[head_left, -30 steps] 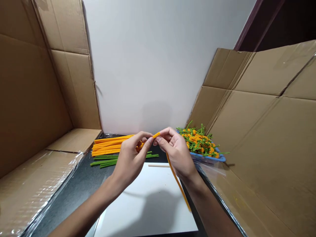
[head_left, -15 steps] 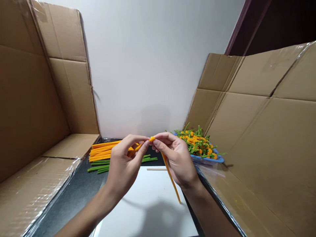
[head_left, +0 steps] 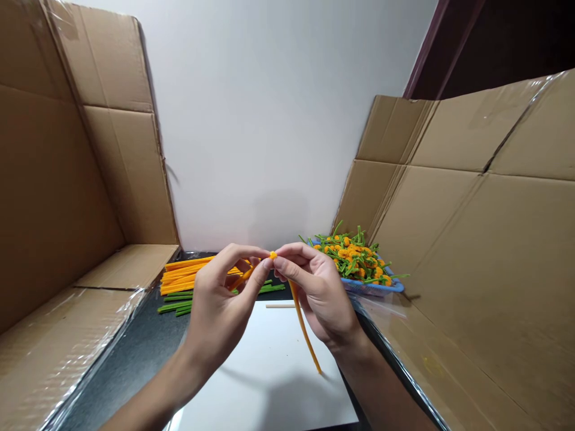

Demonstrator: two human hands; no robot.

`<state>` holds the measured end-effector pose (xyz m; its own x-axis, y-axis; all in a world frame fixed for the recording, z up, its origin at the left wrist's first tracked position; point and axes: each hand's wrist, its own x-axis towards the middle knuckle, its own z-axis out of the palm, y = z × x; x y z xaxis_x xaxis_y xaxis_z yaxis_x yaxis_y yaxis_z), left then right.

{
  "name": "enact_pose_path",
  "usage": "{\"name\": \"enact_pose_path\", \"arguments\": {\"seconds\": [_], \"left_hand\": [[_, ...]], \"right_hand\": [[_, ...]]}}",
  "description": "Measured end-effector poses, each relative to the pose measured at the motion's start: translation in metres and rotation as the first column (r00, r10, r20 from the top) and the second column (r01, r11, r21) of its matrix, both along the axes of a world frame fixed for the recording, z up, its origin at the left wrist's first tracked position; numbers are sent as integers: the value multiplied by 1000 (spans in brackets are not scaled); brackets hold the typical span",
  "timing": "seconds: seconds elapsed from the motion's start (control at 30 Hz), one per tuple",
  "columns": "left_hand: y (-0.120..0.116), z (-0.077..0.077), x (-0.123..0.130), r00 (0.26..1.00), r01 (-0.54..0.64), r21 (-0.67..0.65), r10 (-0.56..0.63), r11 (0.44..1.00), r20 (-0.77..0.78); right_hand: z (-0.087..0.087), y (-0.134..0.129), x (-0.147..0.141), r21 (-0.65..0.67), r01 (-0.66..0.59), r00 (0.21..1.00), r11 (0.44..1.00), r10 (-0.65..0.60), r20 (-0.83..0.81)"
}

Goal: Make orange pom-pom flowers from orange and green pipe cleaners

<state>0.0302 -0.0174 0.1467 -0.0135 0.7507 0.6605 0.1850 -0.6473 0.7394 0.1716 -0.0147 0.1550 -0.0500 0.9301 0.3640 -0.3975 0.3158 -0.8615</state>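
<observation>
Orange pipe cleaner (head_left: 305, 335): its tip has shrunk to a small nub since a moment ago, and you're pinching it between your left hand (head_left: 220, 299) and right hand (head_left: 318, 296), both closed narrowly on it, with its tail hanging over the white board (head_left: 269, 383). Around that board: a wooden stick (head_left: 279, 305) at the far edge, loose orange stems (head_left: 184, 280) and green stems (head_left: 175, 307) beyond-left, and a blue basket (head_left: 372, 288) of orange-headed green stems beyond-right. Nothing blocks your hands.

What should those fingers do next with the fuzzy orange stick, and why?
Probably roll the tiny curled tip of the fuzzy orange pipe cleaner a little tighter, pinched between the left hand and the right hand. Both hands meet right at that small tip, and the long end hangs loose below.
</observation>
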Motion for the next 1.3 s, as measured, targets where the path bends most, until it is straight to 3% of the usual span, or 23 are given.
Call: {"name": "enact_pose_path", "arguments": {"seconds": [0.3,0.57,0.9,1.13,1.3], "left_hand": [[-8,11,-4,994,109,-116,-106,987,39],[-9,10,-4,990,115,-109,-105,987,93],[-10,12,-4,979,165,-128,-147,978,142],[-11,12,-2,981,142,-141,-121,980,149],[-12,8,-3,989,100,-30,-97,994,111]], "right_hand": [[4,-5,2,49,-67,998,997,66,18],[4,-5,5,4,-69,994,998,68,87],[1,-6,7,126,-27,989,992,8,150],[1,-13,5,185,70,974,980,-107,199],[4,-15,1,208,95,974,974,-134,182]]}}
